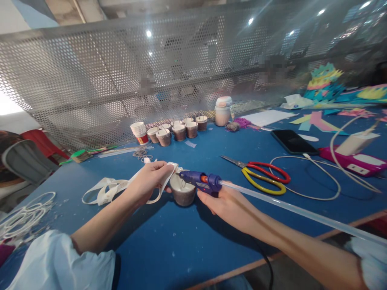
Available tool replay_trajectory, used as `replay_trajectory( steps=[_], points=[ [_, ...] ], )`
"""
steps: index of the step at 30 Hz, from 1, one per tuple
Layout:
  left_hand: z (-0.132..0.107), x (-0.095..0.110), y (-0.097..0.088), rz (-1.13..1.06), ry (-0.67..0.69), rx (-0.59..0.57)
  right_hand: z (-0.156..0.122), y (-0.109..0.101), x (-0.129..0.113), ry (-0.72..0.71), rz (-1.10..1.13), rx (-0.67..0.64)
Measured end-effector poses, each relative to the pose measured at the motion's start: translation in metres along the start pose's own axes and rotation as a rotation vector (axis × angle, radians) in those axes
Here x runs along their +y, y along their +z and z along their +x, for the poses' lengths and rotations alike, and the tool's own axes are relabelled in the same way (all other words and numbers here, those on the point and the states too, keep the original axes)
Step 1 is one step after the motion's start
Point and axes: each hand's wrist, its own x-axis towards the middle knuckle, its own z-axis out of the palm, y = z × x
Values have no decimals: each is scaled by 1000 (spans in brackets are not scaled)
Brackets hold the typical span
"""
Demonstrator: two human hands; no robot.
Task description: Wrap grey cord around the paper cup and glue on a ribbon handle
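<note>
My right hand (231, 203) grips a blue hot glue gun (201, 181), from whose back a long clear glue stick (290, 207) runs off to the right. The gun's nozzle points left, over the rim of a small brown cup (184, 195) with a white inside. My left hand (149, 177) pinches a white printed ribbon (163, 185) near the nozzle, at the cup's left rim. More of the ribbon lies in loose loops on the table to the left. Fingers of the left hand partly hide behind the ribbon and cup.
Scissors (256, 175) with red and yellow handles lie right of the cup. Beyond are a phone (294, 141), a pink power strip (356, 161) and white cables. Several brown cups (179, 132), stacked paper cups (139, 132) and a lidded jar (223, 112) line the mesh partition (121, 80).
</note>
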Motion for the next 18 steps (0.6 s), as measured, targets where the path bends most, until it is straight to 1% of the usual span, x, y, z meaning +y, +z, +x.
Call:
replay_trajectory(
  steps=[6, 13, 18],
  points=[
    [0, -1, 0, -17, -3, -7, -1, 2, -8, 60, 25, 44],
    [0, 0, 1, -4, -3, 0, -2, 3, -7, 3, -60, 92],
    [-2, 3, 2, -10, -8, 9, -2, 3, -8, -17, -69, 47]
  ],
)
